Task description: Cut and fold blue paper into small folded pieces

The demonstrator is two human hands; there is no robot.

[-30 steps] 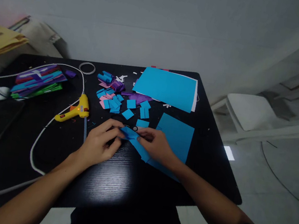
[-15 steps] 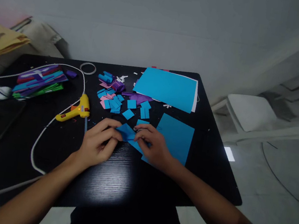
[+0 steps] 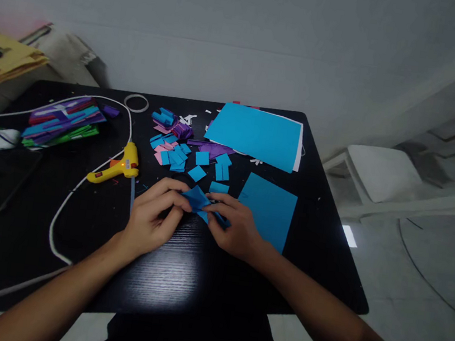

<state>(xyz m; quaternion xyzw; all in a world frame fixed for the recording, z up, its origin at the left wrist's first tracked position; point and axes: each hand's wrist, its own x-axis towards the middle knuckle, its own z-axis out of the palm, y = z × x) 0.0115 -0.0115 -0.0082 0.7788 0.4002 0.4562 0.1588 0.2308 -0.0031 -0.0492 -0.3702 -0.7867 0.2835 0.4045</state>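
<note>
A folded piece of blue paper [image 3: 197, 198] is held between both hands above the black table [image 3: 161, 280]. My left hand [image 3: 157, 211] pinches its left side. On the right, my right hand [image 3: 233, 225] has its fingers closed on the other side, and part of the paper shows below those fingers. A blue sheet [image 3: 271, 207] lies flat beside and partly behind my right hand. Small blue squares [image 3: 197, 173] and pink pieces [image 3: 161, 153] are scattered just beyond the hands.
A yellow glue gun [image 3: 120, 165] lies left of my hands, with a white cable [image 3: 53, 219] curving past it. Farther back are a large blue sheet [image 3: 255, 135], purple pieces [image 3: 215, 150] and a bundle of coloured strips [image 3: 63, 120]. A white chair [image 3: 380, 169] stands at right.
The fingers of my right hand have shifted and are closer together on the blue paper, which is turned differently. The whole view has moved slightly.
</note>
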